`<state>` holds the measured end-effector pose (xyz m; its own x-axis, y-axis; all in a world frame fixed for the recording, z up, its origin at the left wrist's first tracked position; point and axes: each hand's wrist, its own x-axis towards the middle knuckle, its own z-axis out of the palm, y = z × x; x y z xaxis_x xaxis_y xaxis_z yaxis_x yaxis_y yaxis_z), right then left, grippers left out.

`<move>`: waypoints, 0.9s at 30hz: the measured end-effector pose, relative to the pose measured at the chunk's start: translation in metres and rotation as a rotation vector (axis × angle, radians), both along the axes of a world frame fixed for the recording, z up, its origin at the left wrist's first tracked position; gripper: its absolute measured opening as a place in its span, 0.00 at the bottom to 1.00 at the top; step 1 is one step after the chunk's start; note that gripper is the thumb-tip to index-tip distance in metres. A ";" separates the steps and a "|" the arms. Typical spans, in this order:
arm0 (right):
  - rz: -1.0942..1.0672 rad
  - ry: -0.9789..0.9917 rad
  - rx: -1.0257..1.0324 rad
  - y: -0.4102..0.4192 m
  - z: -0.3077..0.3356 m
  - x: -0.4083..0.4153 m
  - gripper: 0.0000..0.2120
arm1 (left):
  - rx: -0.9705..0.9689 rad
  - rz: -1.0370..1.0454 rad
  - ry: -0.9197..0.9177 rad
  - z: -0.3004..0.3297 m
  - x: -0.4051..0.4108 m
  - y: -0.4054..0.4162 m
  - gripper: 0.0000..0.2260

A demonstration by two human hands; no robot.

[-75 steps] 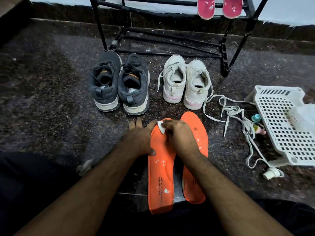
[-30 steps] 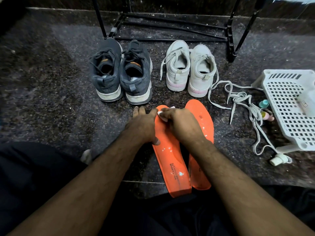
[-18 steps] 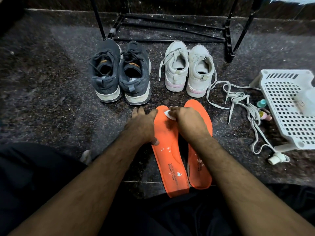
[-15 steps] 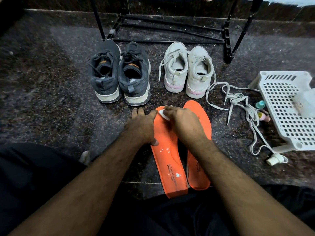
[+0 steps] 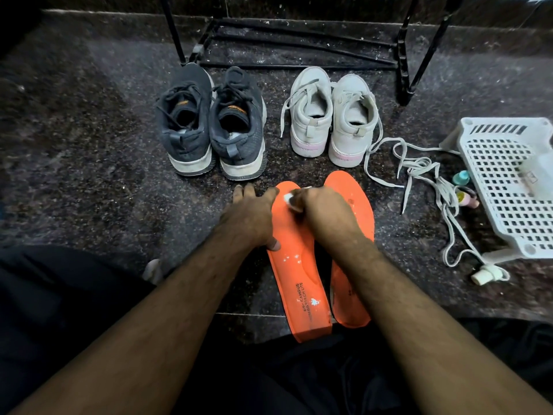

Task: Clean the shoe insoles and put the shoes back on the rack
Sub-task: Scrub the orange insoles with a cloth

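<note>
Two orange insoles lie side by side on the dark stone floor, the left insole (image 5: 299,283) speckled with white spots, the right insole (image 5: 356,205) partly under my arm. My left hand (image 5: 248,217) rests flat on the left insole's outer edge, fingers straight. My right hand (image 5: 323,211) pinches a small white wipe (image 5: 288,199) against the left insole's toe end. Beyond them stand a dark grey pair of shoes (image 5: 212,127) and a white pair of shoes (image 5: 332,118), heels toward me. The black rack (image 5: 404,70) stands behind them.
Loose white laces (image 5: 425,175) trail across the floor to the right. A white perforated plastic basket (image 5: 508,181) sits at the right edge, with small bottles (image 5: 462,187) beside it and a white cap (image 5: 484,274) nearer me. My dark-clothed legs fill the bottom.
My right hand has rubbed the wipe back and forth in small strokes over the left insole's toe end. My left hand has stayed on the insole. The camera tilted down a little.
</note>
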<state>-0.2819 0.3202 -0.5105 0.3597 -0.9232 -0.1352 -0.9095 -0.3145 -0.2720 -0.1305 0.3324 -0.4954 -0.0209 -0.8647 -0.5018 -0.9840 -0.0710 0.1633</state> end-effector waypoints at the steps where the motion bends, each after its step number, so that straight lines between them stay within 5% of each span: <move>1: -0.070 0.031 -0.046 -0.003 -0.001 -0.006 0.11 | 0.003 0.001 -0.006 -0.001 0.000 0.000 0.56; 7: 0.088 -0.121 -0.013 0.005 0.004 0.004 0.13 | -0.011 -0.007 -0.010 -0.003 0.000 -0.001 0.54; 12: -0.219 -0.043 -0.103 -0.007 -0.005 -0.013 0.10 | -0.009 0.000 -0.032 -0.002 0.000 -0.003 0.51; 16: -0.161 -0.142 -0.046 -0.001 -0.002 -0.009 0.09 | -0.004 -0.010 -0.072 0.006 0.002 0.003 0.50; 21: -0.252 -0.194 -0.174 -0.008 0.008 -0.015 0.15 | -0.099 0.023 0.004 -0.018 -0.009 -0.009 0.24; 27: -0.308 -0.219 -0.023 -0.011 0.004 -0.019 0.06 | -0.126 0.030 0.026 0.001 -0.003 -0.004 0.32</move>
<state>-0.3009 0.3088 -0.5065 0.0830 -0.9945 -0.0641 -0.8833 -0.0436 -0.4667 -0.1334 0.3282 -0.4947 -0.0061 -0.9214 -0.3886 -0.9771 -0.0773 0.1985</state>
